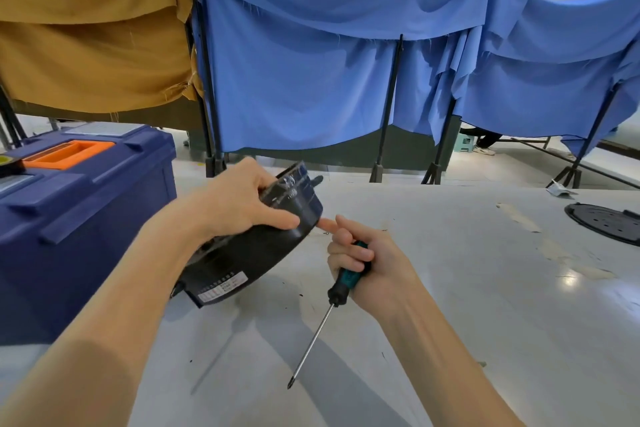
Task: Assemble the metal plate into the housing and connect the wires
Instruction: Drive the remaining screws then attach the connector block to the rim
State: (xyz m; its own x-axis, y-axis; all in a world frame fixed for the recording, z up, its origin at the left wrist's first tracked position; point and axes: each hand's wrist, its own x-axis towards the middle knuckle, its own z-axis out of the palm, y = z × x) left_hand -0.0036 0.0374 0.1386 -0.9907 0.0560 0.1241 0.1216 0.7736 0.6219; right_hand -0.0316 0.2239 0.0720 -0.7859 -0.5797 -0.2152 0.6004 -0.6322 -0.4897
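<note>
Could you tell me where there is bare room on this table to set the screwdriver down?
Widest bare patch: the table between the right hand and the round black disc. The strip nearest you, below the screwdriver, is bare too. Crowded on the left: toolbox beside the housing.

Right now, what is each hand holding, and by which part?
Left hand grips the black housing at its raised far rim. Right hand holds the screwdriver by its teal handle.

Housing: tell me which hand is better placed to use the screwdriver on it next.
Right, probably. The right hand grips the screwdriver beside the housing; the left hand holds the housing tilted on the table, so it is busy steadying.
</note>
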